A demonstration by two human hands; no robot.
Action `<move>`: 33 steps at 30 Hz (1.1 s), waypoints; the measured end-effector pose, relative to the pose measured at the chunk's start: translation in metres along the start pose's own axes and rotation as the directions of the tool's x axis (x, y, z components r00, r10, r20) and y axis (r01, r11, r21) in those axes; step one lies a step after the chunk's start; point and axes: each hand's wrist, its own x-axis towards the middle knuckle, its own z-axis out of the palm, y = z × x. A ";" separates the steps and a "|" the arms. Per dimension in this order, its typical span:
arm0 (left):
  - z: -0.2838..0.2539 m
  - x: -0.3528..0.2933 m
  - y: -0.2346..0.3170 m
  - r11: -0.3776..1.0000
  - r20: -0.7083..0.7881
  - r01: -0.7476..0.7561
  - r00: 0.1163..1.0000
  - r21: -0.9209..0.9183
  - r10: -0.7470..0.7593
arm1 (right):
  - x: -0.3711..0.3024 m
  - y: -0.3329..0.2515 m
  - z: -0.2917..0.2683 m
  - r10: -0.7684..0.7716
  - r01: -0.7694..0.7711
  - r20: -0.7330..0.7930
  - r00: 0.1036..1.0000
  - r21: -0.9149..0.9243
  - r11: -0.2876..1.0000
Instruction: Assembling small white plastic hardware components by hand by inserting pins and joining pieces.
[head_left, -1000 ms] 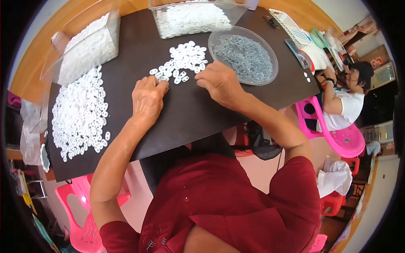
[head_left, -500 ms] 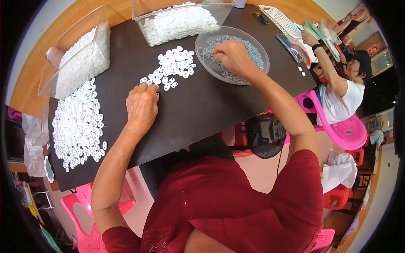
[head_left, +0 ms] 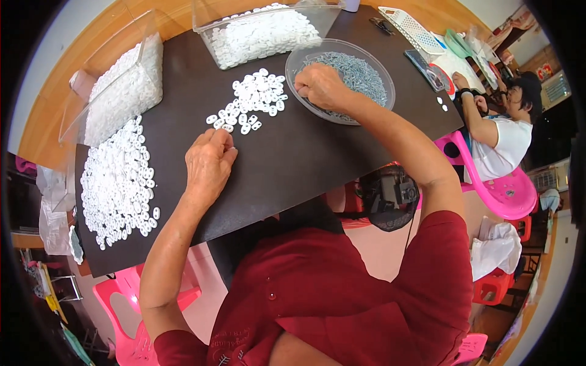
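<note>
My left hand (head_left: pixel 209 160) rests on the dark table with its fingers curled into a pinch, just below a small loose pile of white oval plastic pieces with two holes (head_left: pixel 255 94). A speck of white shows at its fingertips, but what they hold is mostly hidden. Over the left rim of a round clear plastic tub (head_left: pixel 391 91) is my right hand (head_left: pixel 320 86), its fingers pressed together; anything in them is too small to make out. Many small grey metal screws (head_left: pixel 360 76) fill the tub.
Left lies a larger heap of white pieces (head_left: pixel 117 183), spilling from a tipped clear bin (head_left: pixel 152 55). Another clear bin (head_left: pixel 210 46) stands at the back. Toward the right are a phone (head_left: pixel 421 64), a white perforated basket (head_left: pixel 406 27) and a seated co-worker (head_left: pixel 497 131).
My right hand has moved left from above the screws to the tub's rim. My left hand has drawn back slightly from the small pile. The co-worker's raised arm has come down.
</note>
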 end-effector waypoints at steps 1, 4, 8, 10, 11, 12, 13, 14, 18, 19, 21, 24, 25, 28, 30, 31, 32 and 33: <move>-0.002 -0.001 0.004 1.000 0.000 0.004 1.000 0.000 -0.004 | 0.000 0.001 0.000 -0.002 0.002 0.003 1.000 0.002 1.000; -0.009 -0.007 0.010 0.956 0.053 0.206 0.979 -0.210 -0.199 | -0.002 0.004 -0.002 -0.022 0.023 0.027 0.999 -0.035 0.999; -0.019 -0.019 0.016 0.853 0.108 0.344 0.938 -0.393 -0.329 | -0.011 0.013 -0.011 0.110 -0.101 0.100 0.989 -0.091 0.991; -0.023 -0.027 0.019 0.826 0.117 0.367 0.929 -0.428 -0.352 | -0.016 0.017 -0.014 0.134 -0.121 0.073 0.988 -0.154 0.981; -0.025 -0.031 0.021 0.783 0.130 0.390 0.917 -0.485 -0.376 | -0.018 0.020 -0.018 0.079 -0.076 0.028 0.996 -0.118 0.990; -0.027 -0.034 0.023 0.736 0.144 0.409 0.906 -0.540 -0.398 | -0.020 0.019 -0.022 0.026 -0.028 -0.020 0.999 -0.085 0.996; -0.029 -0.038 0.025 0.736 0.145 0.409 0.906 -0.539 -0.397 | -0.020 0.017 -0.026 0.028 -0.030 -0.020 0.999 -0.085 0.996; -0.032 -0.040 0.028 0.701 0.159 0.418 0.900 -0.578 -0.405 | -0.020 0.014 -0.029 0.039 -0.039 -0.013 0.999 -0.056 0.998; -0.035 -0.047 0.039 0.578 0.207 0.434 0.885 -0.691 -0.417 | -0.022 0.010 -0.035 0.034 -0.032 -0.032 0.999 0.035 0.999; -0.036 -0.049 0.042 0.579 0.207 0.433 0.886 -0.691 -0.415 | -0.022 0.011 -0.033 0.035 -0.034 -0.033 0.999 0.034 0.999; -0.036 -0.053 0.046 0.566 0.221 0.438 0.884 -0.699 -0.412 | -0.020 0.012 -0.027 0.002 -0.002 0.000 1.000 0.034 0.999; -0.035 -0.059 0.052 0.561 0.211 0.412 0.897 -0.717 -0.389 | -0.019 0.006 -0.025 -0.019 0.021 0.077 0.997 -0.034 0.999; -0.035 -0.061 0.054 0.560 0.209 0.412 0.896 -0.719 -0.391 | -0.019 0.005 -0.024 -0.022 0.025 0.078 0.997 -0.034 0.999; -0.034 -0.066 0.057 0.547 0.231 0.420 0.895 -0.724 -0.381 | -0.020 0.006 -0.018 -0.138 0.137 -0.012 0.990 -0.080 0.987; -0.034 -0.068 0.057 0.528 0.239 0.419 0.895 -0.739 -0.377 | -0.019 0.008 -0.014 -0.186 0.181 -0.032 0.982 -0.131 0.975; -0.033 -0.069 0.057 0.525 0.238 0.419 0.895 -0.741 -0.378 | -0.019 0.009 -0.014 -0.188 0.183 -0.029 0.982 -0.132 0.974; -0.033 -0.069 0.057 0.517 0.235 0.415 0.895 -0.748 -0.378 | -0.019 0.009 -0.014 -0.143 0.144 0.023 0.990 -0.182 0.973; -0.033 -0.071 0.057 0.509 0.232 0.412 0.895 -0.756 -0.381 | -0.018 0.009 -0.014 -0.096 0.111 0.073 0.993 -0.233 0.966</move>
